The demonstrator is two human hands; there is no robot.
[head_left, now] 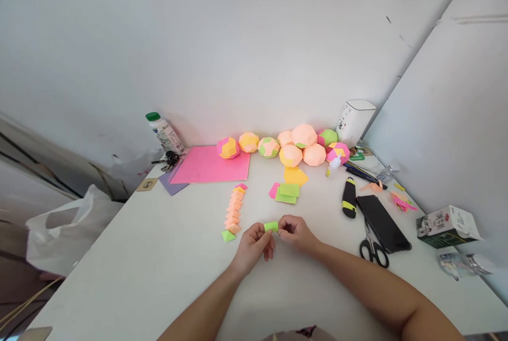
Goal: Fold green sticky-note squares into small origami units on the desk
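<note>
My left hand (254, 245) and my right hand (296, 233) meet over the white table (159, 267), both pinching a small folded green paper piece (271, 226) between their fingertips. Just left of my hands lies a row of folded orange paper units (233, 208) ending in a green folded unit (227, 235). Beyond my hands sits a small stack of green, pink and yellow paper squares (288, 191).
Several paper polyhedron balls (304, 145) line the wall, beside a pink sheet (210, 165), keys (169, 160) and a bottle (164, 132). To the right lie a black marker (349, 198), a phone (383, 223), scissors (373, 248), a carton (446, 226) and a white box (355, 118). A plastic bag (59, 230) hangs off the left edge.
</note>
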